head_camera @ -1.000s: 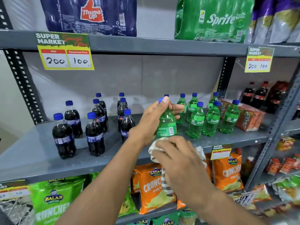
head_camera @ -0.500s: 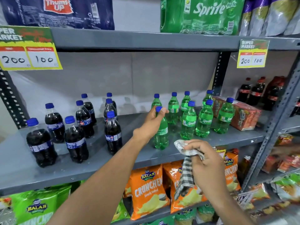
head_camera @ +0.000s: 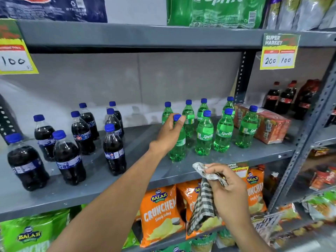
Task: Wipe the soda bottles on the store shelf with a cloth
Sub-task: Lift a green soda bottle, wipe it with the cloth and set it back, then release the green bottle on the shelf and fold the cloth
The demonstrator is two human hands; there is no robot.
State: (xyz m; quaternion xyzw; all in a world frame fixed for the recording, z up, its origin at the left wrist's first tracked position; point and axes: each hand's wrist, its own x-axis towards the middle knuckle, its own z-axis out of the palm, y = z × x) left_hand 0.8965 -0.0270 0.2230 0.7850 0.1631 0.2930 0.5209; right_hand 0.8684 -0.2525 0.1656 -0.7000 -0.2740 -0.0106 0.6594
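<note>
My left hand (head_camera: 168, 134) grips the neck and shoulder of a green Sprite bottle (head_camera: 179, 148) with a blue cap, which stands upright on the grey middle shelf (head_camera: 141, 171). Several more green Sprite bottles (head_camera: 205, 137) stand right of it and behind it. Several dark cola bottles (head_camera: 113, 151) with blue caps stand on the left half of the shelf. My right hand (head_camera: 230, 190) is below the shelf's front edge, closed on a black-and-white checked cloth (head_camera: 203, 200) that hangs down from it. The cloth touches no bottle.
An orange shrink-wrapped pack (head_camera: 265, 122) sits right of the Sprite bottles. Red-labelled cola bottles (head_camera: 283, 98) stand on the neighbouring shelf. Orange chip bags (head_camera: 160, 213) fill the shelf below. Large soda packs sit on the upper shelf (head_camera: 145, 36). A grey upright post (head_camera: 309, 128) rises at right.
The Sprite bottle was held up against the cloth a second ago; my left hand has set it down on the shelf. My right hand has drawn the cloth down and right, away from it.
</note>
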